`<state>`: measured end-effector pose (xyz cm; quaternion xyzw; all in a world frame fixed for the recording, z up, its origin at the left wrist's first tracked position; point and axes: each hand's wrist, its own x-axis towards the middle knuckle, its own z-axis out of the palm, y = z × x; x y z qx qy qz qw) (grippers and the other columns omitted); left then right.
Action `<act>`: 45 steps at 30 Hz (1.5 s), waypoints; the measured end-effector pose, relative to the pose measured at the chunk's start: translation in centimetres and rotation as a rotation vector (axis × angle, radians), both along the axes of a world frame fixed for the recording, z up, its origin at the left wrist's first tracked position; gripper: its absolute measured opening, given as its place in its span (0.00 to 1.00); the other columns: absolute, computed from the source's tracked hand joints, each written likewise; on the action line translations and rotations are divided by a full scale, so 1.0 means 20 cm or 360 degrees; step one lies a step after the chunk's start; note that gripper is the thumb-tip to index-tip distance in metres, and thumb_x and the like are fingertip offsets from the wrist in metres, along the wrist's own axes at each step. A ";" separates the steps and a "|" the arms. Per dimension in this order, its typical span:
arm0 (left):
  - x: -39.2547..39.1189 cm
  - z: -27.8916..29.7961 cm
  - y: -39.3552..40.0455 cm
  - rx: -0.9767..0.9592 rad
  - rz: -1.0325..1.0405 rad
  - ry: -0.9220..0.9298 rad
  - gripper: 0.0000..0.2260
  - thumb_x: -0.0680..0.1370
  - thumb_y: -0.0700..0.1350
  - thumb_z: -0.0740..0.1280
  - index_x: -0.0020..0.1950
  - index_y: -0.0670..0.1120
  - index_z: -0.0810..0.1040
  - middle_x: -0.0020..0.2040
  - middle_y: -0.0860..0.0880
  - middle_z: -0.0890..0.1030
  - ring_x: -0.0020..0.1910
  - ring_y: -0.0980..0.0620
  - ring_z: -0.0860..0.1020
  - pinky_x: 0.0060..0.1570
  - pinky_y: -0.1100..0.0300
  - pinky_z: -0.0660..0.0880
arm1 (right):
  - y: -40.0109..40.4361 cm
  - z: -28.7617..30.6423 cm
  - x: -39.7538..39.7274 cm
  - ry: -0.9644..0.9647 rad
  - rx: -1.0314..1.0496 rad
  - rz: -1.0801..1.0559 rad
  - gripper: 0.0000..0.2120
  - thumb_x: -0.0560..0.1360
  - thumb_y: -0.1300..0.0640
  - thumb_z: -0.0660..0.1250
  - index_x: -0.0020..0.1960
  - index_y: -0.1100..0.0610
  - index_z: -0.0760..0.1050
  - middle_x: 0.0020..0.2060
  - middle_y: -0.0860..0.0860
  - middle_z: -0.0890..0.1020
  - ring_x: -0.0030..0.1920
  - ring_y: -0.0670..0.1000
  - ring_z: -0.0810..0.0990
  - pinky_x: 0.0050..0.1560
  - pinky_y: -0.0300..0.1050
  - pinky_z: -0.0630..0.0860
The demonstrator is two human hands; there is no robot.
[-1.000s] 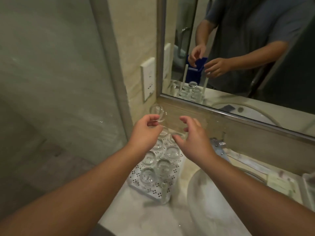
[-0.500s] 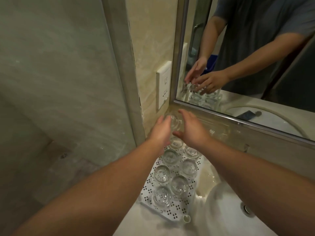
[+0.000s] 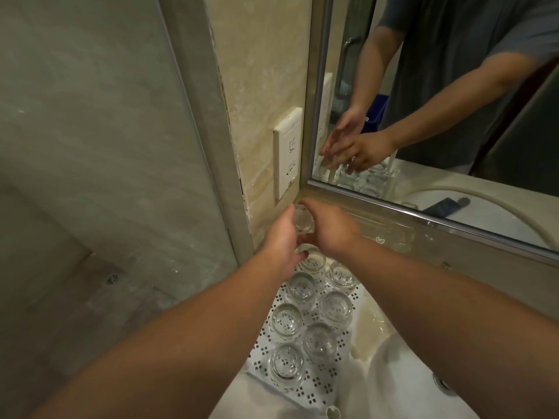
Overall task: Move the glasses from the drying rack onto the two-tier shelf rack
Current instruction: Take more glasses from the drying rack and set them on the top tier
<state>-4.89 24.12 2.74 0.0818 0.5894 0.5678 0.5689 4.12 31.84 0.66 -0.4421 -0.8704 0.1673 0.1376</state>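
Observation:
A small clear glass (image 3: 304,221) is up by the mirror's lower left corner, between my two hands. My right hand (image 3: 331,228) grips it, fingers curled over its top and thumb underneath. My left hand (image 3: 281,238) lies against the glass's left side with its fingers fairly straight, as the mirror also shows. Below my hands, several more clear glasses (image 3: 335,306) stand in two rows on a white perforated rack (image 3: 317,385), which has a white post (image 3: 332,412) at its near corner.
The rack stands on a pale counter beside a white basin (image 3: 402,379) with a drain (image 3: 443,384) at the right. A wall socket (image 3: 287,152) is just left of the framed mirror (image 3: 423,213). A glass partition (image 3: 90,146) closes the left side.
Both hands carried the glass up and back toward the mirror's corner. The left hand held it alone at first; now the right hand has closed on it too.

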 end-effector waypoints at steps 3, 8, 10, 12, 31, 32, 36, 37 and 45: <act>0.00 0.00 0.00 0.0016 0.0030 -0.0009 0.15 0.80 0.58 0.62 0.60 0.54 0.82 0.58 0.49 0.82 0.50 0.48 0.80 0.47 0.48 0.77 | -0.02 0.01 0.01 0.0034 0.0061 0.0003 0.34 0.66 0.49 0.79 0.67 0.41 0.66 0.60 0.47 0.79 0.55 0.54 0.81 0.48 0.51 0.79; -0.01 0.03 -0.06 0.0068 0.0178 -0.0144 0.10 0.79 0.54 0.65 0.48 0.53 0.84 0.50 0.48 0.85 0.52 0.45 0.81 0.48 0.49 0.79 | -0.08 0.07 0.05 0.0056 0.0233 0.0029 0.35 0.65 0.48 0.79 0.68 0.47 0.68 0.59 0.47 0.77 0.52 0.53 0.80 0.45 0.49 0.78; -0.01 0.04 -0.08 0.0067 0.0217 -0.0189 0.10 0.80 0.52 0.64 0.52 0.50 0.82 0.50 0.48 0.84 0.49 0.47 0.82 0.45 0.51 0.78 | -0.12 0.12 0.07 0.0056 0.0300 0.0026 0.35 0.65 0.48 0.79 0.68 0.47 0.69 0.60 0.47 0.77 0.52 0.52 0.80 0.45 0.47 0.78; 0.00 0.06 -0.12 0.0049 0.0196 -0.0258 0.11 0.80 0.52 0.64 0.56 0.48 0.81 0.49 0.47 0.82 0.45 0.48 0.80 0.44 0.53 0.78 | -0.17 0.18 0.08 0.0082 0.0333 0.0002 0.35 0.65 0.47 0.78 0.68 0.47 0.69 0.60 0.47 0.78 0.53 0.53 0.80 0.47 0.48 0.78; 0.18 0.39 -0.58 -0.0315 -0.0521 -0.0902 0.39 0.67 0.78 0.60 0.47 0.43 0.85 0.44 0.47 0.82 0.36 0.47 0.80 0.40 0.57 0.76 | -0.74 0.50 0.43 0.0299 0.0360 0.0159 0.31 0.64 0.41 0.75 0.65 0.42 0.70 0.57 0.39 0.75 0.51 0.43 0.77 0.46 0.46 0.79; 0.20 0.39 -0.59 -0.0330 -0.0514 -0.0898 0.40 0.66 0.79 0.60 0.48 0.43 0.85 0.44 0.47 0.82 0.37 0.47 0.79 0.40 0.57 0.75 | -0.75 0.49 0.44 0.0301 0.0367 0.0168 0.31 0.64 0.43 0.76 0.64 0.43 0.70 0.57 0.39 0.75 0.50 0.44 0.77 0.45 0.47 0.79; 0.24 0.41 -0.64 -0.0290 -0.0536 -0.0812 0.36 0.65 0.77 0.65 0.46 0.44 0.84 0.42 0.48 0.81 0.37 0.49 0.78 0.40 0.58 0.74 | -0.80 0.47 0.48 0.0395 0.0333 0.0174 0.32 0.63 0.49 0.78 0.64 0.46 0.70 0.57 0.40 0.74 0.51 0.44 0.76 0.46 0.47 0.78; 0.25 0.41 -0.64 -0.0264 -0.0537 -0.0775 0.35 0.65 0.76 0.66 0.46 0.43 0.84 0.42 0.47 0.81 0.37 0.49 0.77 0.40 0.58 0.75 | -0.82 0.46 0.49 0.0436 0.0305 0.0181 0.33 0.63 0.51 0.78 0.64 0.46 0.69 0.58 0.40 0.73 0.52 0.44 0.75 0.47 0.46 0.78; 0.28 0.38 -0.71 0.0173 -0.0523 -0.0416 0.28 0.73 0.65 0.70 0.64 0.46 0.78 0.49 0.45 0.83 0.43 0.48 0.79 0.27 0.61 0.71 | -0.93 0.43 0.58 0.0676 0.0105 0.0176 0.31 0.66 0.38 0.71 0.66 0.43 0.65 0.69 0.40 0.65 0.63 0.26 0.62 0.58 0.23 0.63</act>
